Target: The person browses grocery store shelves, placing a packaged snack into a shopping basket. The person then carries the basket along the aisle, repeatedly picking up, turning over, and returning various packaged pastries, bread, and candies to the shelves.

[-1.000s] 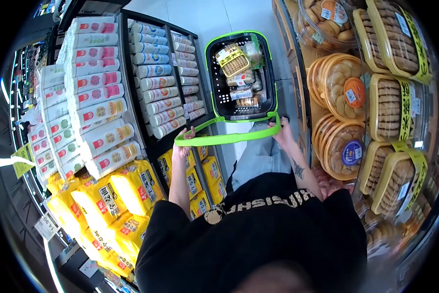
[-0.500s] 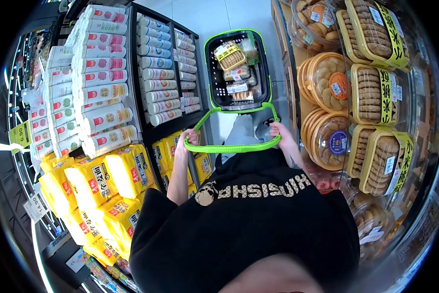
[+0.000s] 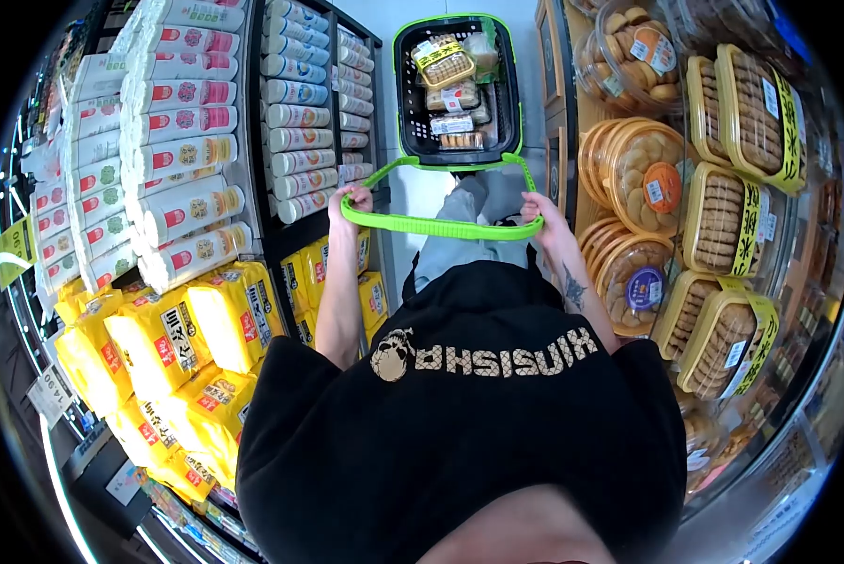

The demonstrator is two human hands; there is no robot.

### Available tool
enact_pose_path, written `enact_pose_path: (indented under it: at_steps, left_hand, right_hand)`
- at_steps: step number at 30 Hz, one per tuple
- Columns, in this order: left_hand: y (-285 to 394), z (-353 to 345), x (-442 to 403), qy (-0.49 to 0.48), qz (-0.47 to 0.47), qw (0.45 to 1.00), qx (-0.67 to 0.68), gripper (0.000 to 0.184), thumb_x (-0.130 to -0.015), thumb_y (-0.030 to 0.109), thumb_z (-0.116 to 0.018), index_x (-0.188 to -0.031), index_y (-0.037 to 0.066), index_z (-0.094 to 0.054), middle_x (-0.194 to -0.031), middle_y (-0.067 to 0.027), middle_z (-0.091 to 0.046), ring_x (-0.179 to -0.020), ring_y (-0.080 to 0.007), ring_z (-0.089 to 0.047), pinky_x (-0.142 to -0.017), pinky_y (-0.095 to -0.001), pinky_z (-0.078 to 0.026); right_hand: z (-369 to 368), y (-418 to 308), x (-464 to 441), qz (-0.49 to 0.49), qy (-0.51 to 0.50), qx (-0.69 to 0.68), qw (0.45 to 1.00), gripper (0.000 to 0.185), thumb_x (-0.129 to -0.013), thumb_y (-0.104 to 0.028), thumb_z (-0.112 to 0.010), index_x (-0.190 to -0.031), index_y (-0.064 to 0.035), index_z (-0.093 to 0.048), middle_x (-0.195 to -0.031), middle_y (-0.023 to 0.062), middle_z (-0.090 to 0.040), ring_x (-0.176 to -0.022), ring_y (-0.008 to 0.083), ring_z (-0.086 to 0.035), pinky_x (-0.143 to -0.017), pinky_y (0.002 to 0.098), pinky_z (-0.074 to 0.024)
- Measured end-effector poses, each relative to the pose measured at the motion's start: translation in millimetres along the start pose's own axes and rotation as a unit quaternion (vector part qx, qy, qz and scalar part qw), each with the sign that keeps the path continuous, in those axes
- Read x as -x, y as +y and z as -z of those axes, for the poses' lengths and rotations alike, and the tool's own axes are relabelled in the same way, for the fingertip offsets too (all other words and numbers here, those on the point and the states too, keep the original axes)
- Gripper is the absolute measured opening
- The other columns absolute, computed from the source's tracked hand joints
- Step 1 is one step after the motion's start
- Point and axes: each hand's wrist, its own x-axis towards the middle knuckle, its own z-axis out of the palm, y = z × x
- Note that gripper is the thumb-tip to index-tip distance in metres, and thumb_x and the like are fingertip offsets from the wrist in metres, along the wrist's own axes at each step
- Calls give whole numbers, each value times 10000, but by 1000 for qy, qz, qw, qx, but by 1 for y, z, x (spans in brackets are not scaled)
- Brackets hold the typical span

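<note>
In front of my legs is a black shopping basket with a bright green rim. Its green handle stretches towards me. My left hand is closed round the handle's left corner, and my right hand grips the right corner. Inside the basket lie a clear-topped pack of round biscuits, a greenish bag and several smaller labelled packs.
To the left, shelves hold white cylindrical packs and yellow bags. Plastic boxes of cookies and round tubs are stacked close on the right. Pale floor tiles show in the narrow aisle.
The basket and handle have shifted upward in view, with both hands still on the handle and reaching further forward. The shelves on either side have shifted slightly.
</note>
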Motion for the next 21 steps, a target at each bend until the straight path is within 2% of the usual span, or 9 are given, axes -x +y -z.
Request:
enact_pose_path:
  at_steps: [2, 4, 7, 10, 14, 16, 21]
  left_hand:
    - [16, -21, -12, 33, -14, 999, 16, 125, -757, 63, -382, -639, 46, -343, -557, -23, -344, -441, -121, -312, -407, -230, -287]
    - [34, -33, -22, -4, 0, 999, -49, 149, -758, 76, -413, -626, 61, -347, -543, -10, -339, -439, -116, -313, -414, -227, -285]
    - [39, -62, -23, 1, 14, 987, -159, 165, -760, 87, -437, -622, 72, -350, -525, 3, -326, -437, -110, -312, -418, -224, -279]
    - [48, -78, -32, 5, 33, 990, -134, 178, -764, 92, -449, -617, 78, -350, -512, 13, -317, -437, -105, -313, -420, -219, -273]
    - [61, -96, -39, -2, 13, 985, -170, 184, -758, 78, -467, -618, 76, -349, -529, 11, -322, -449, -95, -323, -420, -215, -272]
    - [69, -105, -49, -10, 14, 990, -142, 183, -757, 68, -470, -621, 72, -348, -548, 7, -328, -453, -95, -322, -419, -217, -269]
    - [82, -139, -68, -19, 7, 993, -119, 162, -757, 64, -467, -632, 59, -363, -551, 0, -328, -459, -107, -326, -424, -220, -277]
  right_hand:
    - [-19, -3, -8, -11, -16, -6, 1000, 90, -780, -39, -534, -777, -26, -445, -562, -29, -363, -439, 47, -356, -393, 167, -308]
    - [-37, -9, -17, -9, -17, -8, 1000, 102, -782, -35, -538, -766, -52, -438, -526, -41, -373, -436, 48, -377, -393, 169, -311]
    - [-66, -22, -29, 7, -11, 4, 1000, 130, -784, -26, -534, -742, -73, -420, -500, -54, -380, -424, 45, -386, -386, 168, -308]
    - [-88, -34, -36, -6, -2, 10, 1000, 157, -783, -14, -528, -722, -88, -403, -486, -60, -384, -410, 40, -389, -377, 166, -304]
    - [-107, -41, -49, -36, -2, -5, 999, 164, -776, 0, -529, -718, -90, -405, -481, -57, -386, -399, 36, -396, -360, 165, -304]
    - [-114, -44, -59, -39, 0, -20, 999, 164, -774, 0, -534, -715, -88, -408, -479, -57, -384, -397, 36, -397, -356, 164, -303]
    - [-133, -55, -80, -27, 5, -49, 998, 121, -776, 18, -522, -732, -46, -429, -512, -32, -412, -408, 42, -408, -368, 150, -311]
